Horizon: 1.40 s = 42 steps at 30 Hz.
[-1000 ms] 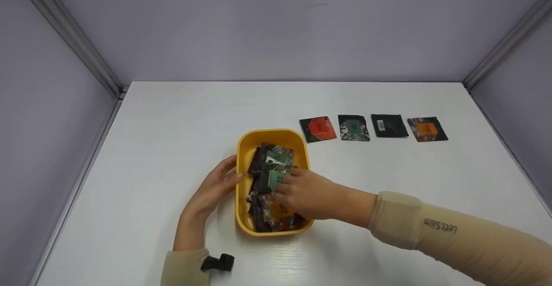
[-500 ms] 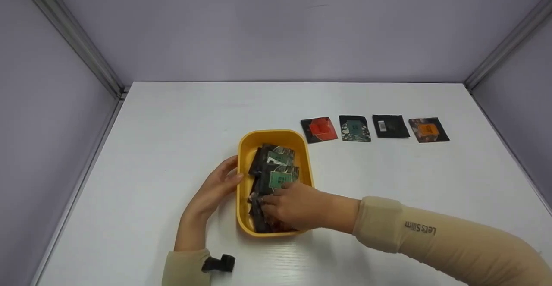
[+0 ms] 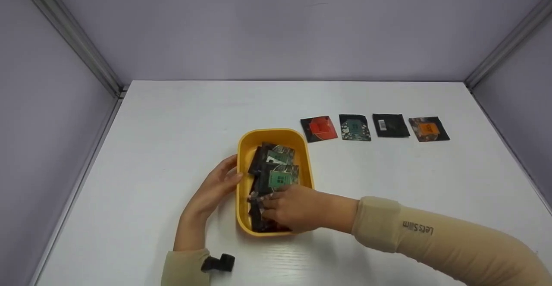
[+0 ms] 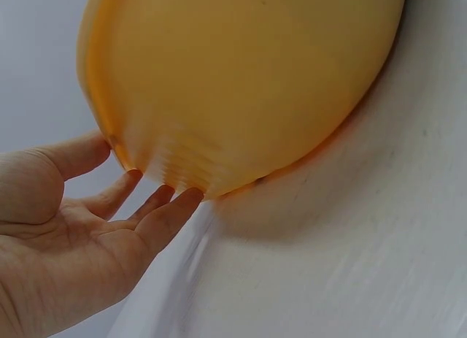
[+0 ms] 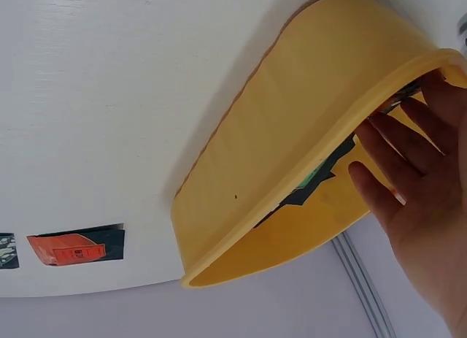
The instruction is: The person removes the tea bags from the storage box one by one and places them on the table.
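A yellow plastic bin [image 3: 243, 148] on the white table holds several dark sachets with coloured labels. One green-labelled sachet [image 3: 280, 178] lies on the pile near the middle. My left hand [image 3: 214, 191] touches the bin's left side, thumb at the rim and fingertips against the outer wall; the left wrist view shows these fingers extended. My right hand [image 3: 297, 208] reaches over the right rim into the near end, fingers down among the sachets. In the right wrist view its fingertips are partly hidden by the rim, and I cannot tell whether they pinch a sachet.
Behind the bin and to its right, a row of sachets lies on the table: one red-labelled [image 3: 320, 128], one with a dark green label [image 3: 355, 127], one dark with a barcode [image 3: 390, 125], one orange-labelled [image 3: 429, 129]. Grey walls [image 3: 276, 27] enclose the table.
My right hand has moved toward the near end of the bin, now covering the orange-labelled sachet there and uncovering more of the green-labelled one. The left hand and bin stay put.
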Motion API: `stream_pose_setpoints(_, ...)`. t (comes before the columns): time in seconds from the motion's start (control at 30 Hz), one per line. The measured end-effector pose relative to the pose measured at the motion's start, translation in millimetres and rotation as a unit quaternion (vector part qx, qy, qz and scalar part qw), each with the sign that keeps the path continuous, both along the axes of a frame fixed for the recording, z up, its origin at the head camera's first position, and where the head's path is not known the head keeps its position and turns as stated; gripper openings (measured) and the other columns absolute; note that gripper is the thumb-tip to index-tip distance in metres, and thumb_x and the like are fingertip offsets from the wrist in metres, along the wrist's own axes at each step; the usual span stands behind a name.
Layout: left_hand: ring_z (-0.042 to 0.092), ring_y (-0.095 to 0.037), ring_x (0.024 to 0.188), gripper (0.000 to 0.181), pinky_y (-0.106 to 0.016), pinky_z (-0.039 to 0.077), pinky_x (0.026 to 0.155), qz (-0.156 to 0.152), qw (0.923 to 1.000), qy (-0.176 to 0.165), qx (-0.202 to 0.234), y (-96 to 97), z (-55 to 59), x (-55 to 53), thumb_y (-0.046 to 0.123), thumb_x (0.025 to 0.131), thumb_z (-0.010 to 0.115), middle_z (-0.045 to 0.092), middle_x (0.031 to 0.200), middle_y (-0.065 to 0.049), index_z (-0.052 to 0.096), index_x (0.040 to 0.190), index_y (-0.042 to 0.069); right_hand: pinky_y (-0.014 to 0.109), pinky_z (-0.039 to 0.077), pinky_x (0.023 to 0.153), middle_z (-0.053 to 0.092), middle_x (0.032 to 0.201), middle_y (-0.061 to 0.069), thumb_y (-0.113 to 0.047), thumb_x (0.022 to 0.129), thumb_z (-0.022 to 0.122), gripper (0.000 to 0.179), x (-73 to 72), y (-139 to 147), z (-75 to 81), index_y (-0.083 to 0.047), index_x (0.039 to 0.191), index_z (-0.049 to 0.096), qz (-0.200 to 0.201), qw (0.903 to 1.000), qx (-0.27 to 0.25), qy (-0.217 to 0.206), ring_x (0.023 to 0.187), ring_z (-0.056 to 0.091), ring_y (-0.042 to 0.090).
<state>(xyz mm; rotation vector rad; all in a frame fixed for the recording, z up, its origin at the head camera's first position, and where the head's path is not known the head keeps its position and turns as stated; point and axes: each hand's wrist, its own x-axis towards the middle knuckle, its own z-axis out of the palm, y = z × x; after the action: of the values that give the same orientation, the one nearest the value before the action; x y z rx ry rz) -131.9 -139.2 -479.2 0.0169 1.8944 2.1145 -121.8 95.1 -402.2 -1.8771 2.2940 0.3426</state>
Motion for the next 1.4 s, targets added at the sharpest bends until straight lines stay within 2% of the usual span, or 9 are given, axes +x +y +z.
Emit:
stream_pose_setpoints(0.23,0.033,-0.029,0.143,0.060,-0.048,0.036,0.110,0.001,1.0000,0.004,0.005,0.3,0.9,0.9,0.012,0.099,0.061,0.032,0.157,-0.012,0.035,0.152,0.006,0.027,0.052,0.092,0.071,0.114,-0.003,-0.026,0.099,0.060,0.026,0.2,1,-0.4,-0.016,0.121,0.069,0.048,0.9969,-0.043,0.045,0.102,0.065,0.012)
stream_pose_setpoints(0.43,0.034,-0.029,0.142,0.059,-0.048,0.037,0.109,0.003,0.9999,0.011,0.003,0.8,-0.4,0.2,0.010,0.098,0.060,0.034,0.156,-0.013,0.035,0.151,0.005,0.029,0.052,0.091,0.073,0.104,-0.003,-0.028,0.096,0.064,0.022,-1.7,4,2.5,-0.016,0.112,0.071,0.079,0.9906,-0.093,0.062,0.095,0.068,0.011)
stream_pose_setpoints(0.77,0.036,-0.029,0.140,0.058,-0.047,0.037,0.109,-0.003,0.9999,0.011,0.003,-0.8,0.2,0.8,0.011,0.099,0.059,0.033,0.157,-0.014,0.035,0.152,0.006,0.027,0.053,0.083,0.072,0.106,-0.006,-0.027,0.098,0.063,0.018,-0.2,13,1.3,-0.018,0.111,0.071,0.109,0.9694,-0.187,0.116,0.097,0.066,0.010)
stream_pose_setpoints(0.9,0.035,-0.028,0.141,0.059,-0.048,0.036,0.110,-0.004,0.9999,0.013,0.000,-0.8,0.0,0.4,0.012,0.099,0.060,0.033,0.157,-0.013,0.035,0.152,0.006,0.026,0.053,0.080,0.072,0.111,-0.004,-0.020,0.093,0.070,0.022,-0.2,21,3.9,-0.017,0.115,0.070,0.106,0.9635,-0.213,0.124,0.100,0.066,0.011)
stream_pose_setpoints(1.17,0.037,-0.029,0.140,0.058,-0.048,0.037,0.109,-0.005,0.9999,0.011,0.000,-0.1,-0.4,0.0,0.013,0.099,0.060,0.033,0.157,-0.013,0.035,0.152,0.007,0.030,0.052,0.088,0.071,0.115,0.000,-0.013,0.081,0.083,0.039,-1.8,43,10.4,-0.013,0.118,0.070,0.080,0.9490,-0.269,0.143,0.103,0.066,0.016)
stream_pose_setpoints(1.3,0.039,-0.030,0.139,0.058,-0.047,0.038,0.109,-0.008,0.9999,0.009,0.005,0.2,-0.6,-0.2,0.013,0.100,0.059,0.032,0.157,-0.014,0.035,0.152,0.007,0.031,0.053,0.089,0.072,0.114,0.002,-0.011,0.079,0.084,0.040,-5.0,55,13.6,-0.011,0.117,0.069,0.062,0.9416,-0.295,0.149,0.102,0.066,0.018)
stream_pose_setpoints(1.4,0.039,-0.029,0.139,0.058,-0.047,0.038,0.109,-0.007,1.0000,0.005,0.002,0.5,-0.7,-0.3,0.014,0.100,0.060,0.032,0.157,-0.014,0.036,0.152,0.008,0.032,0.054,0.088,0.071,0.116,0.003,-0.008,0.083,0.080,0.036,-9.8,65,16.2,-0.009,0.117,0.069,0.052,0.9371,-0.309,0.153,0.102,0.066,0.019)
